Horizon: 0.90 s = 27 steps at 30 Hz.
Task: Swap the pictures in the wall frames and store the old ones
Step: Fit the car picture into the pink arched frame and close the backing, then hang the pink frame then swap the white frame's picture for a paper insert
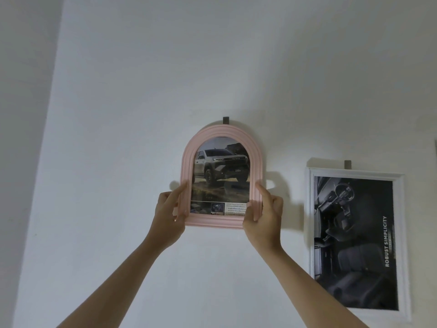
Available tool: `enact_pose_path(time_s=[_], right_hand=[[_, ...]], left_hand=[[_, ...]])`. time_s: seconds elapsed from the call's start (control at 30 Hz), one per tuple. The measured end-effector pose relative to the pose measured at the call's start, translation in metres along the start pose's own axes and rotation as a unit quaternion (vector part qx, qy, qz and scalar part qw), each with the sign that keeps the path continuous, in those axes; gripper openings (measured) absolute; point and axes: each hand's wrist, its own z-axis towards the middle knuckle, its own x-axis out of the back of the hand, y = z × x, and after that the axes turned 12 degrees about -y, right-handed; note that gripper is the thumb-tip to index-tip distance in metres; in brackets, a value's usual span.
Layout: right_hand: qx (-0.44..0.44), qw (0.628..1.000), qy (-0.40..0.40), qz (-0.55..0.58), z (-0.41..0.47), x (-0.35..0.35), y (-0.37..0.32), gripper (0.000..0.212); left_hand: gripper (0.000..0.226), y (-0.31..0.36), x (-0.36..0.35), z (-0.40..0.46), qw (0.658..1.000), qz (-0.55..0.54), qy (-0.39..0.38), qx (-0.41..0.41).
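A pink arched frame (256, 162) is against the white wall, its top just under a small grey hook (226, 120). Inside it is a picture of a silver pickup truck (221, 171) with small text and photos along the bottom. My left hand (169, 215) grips the frame's lower left edge. Gripping the lower right corner is my right hand (263, 217), thumb across the front. Whether the frame hangs on the hook or rests only in my hands cannot be told.
To the right hangs a white rectangular frame (402, 233) on its own grey hook (347, 164), holding a dark car-interior picture (354, 245) with the words ROBUST SIMPLICITY. A wall corner (54, 114) runs down the left side.
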Motion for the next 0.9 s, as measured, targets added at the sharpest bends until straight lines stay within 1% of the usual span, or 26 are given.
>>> enact_pose_path(time_s=[0.1,0.2,0.33,0.43,0.53,0.63,0.7,0.8,0.9], right_hand=[[0.003,1.000,-0.009,0.002,-0.001,0.003,-0.003,0.058],[0.007,1.000,-0.026,0.008,-0.005,0.010,-0.007,0.057],[0.017,0.999,-0.038,0.008,-0.009,0.029,-0.009,0.052],[0.008,0.999,-0.041,0.008,-0.015,0.049,-0.007,0.051],[0.006,0.999,-0.031,0.013,-0.025,0.076,-0.002,0.052],[0.009,0.999,-0.030,-0.005,-0.032,0.109,0.009,0.050],[0.006,1.000,-0.024,-0.018,-0.035,0.133,0.021,0.048],[-0.023,0.998,-0.008,-0.057,-0.042,0.169,0.043,0.048],[-0.064,0.994,-0.006,-0.083,-0.049,0.201,0.069,0.050]], left_hand=[[0.067,0.003,0.000,-0.002,1.000,-0.009,-0.001,0.007],[0.061,0.012,0.001,-0.005,1.000,-0.015,0.003,0.023],[0.061,0.034,0.000,-0.015,0.999,-0.011,0.017,0.046],[0.058,0.059,-0.007,-0.025,0.999,0.000,0.022,0.030],[0.055,0.084,-0.022,-0.036,1.000,-0.008,0.003,0.012],[0.055,0.108,-0.047,-0.043,1.000,-0.010,-0.021,0.000],[0.051,0.125,-0.068,-0.045,0.999,-0.022,-0.042,-0.008],[0.044,0.146,-0.103,-0.045,0.995,-0.043,-0.084,-0.025],[0.045,0.160,-0.140,-0.044,0.991,-0.062,-0.113,-0.022]])
